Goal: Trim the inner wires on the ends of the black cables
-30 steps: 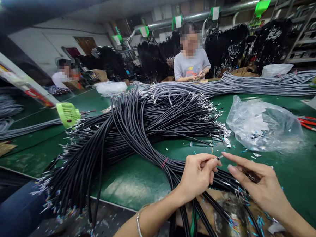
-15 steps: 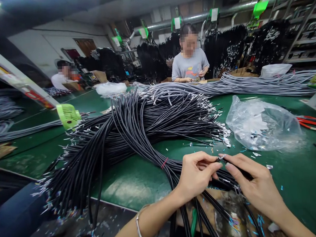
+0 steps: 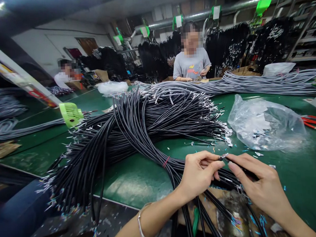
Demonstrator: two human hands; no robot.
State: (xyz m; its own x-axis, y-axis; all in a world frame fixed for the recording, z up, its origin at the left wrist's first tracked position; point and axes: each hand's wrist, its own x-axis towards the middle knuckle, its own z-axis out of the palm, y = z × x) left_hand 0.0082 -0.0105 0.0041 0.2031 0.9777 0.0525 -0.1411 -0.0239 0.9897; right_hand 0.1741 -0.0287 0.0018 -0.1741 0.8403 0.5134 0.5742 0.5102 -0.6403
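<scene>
My left hand (image 3: 199, 174) pinches the end of a black cable between thumb and fingertips. My right hand (image 3: 260, 178) is closed close beside it, its fingertips at a small strip of silvery foil (image 3: 224, 156) at the cable end. A dark length runs under the right fingers, mostly hidden by them. Below both hands, a bundle of black cables (image 3: 149, 147) bound with a red tie (image 3: 166, 162) spreads over the table edge, some ends showing coloured wires. A green-handled thing (image 3: 196, 222) lies partly hidden among these cables.
A large heap of black cables (image 3: 116, 134) covers the green table (image 3: 129, 185). To the right are a clear plastic bag (image 3: 267, 127) with scraps and red-handled scissors (image 3: 315, 122). A small green fan (image 3: 70, 115) stands left. Grey cables (image 3: 264, 83) and a co-worker (image 3: 192, 62) are beyond.
The whole view has shifted slightly, so things appear a little further right. My two hands keep nearly the same pose at the cable end. The co-worker's raised hand now shows pale strands.
</scene>
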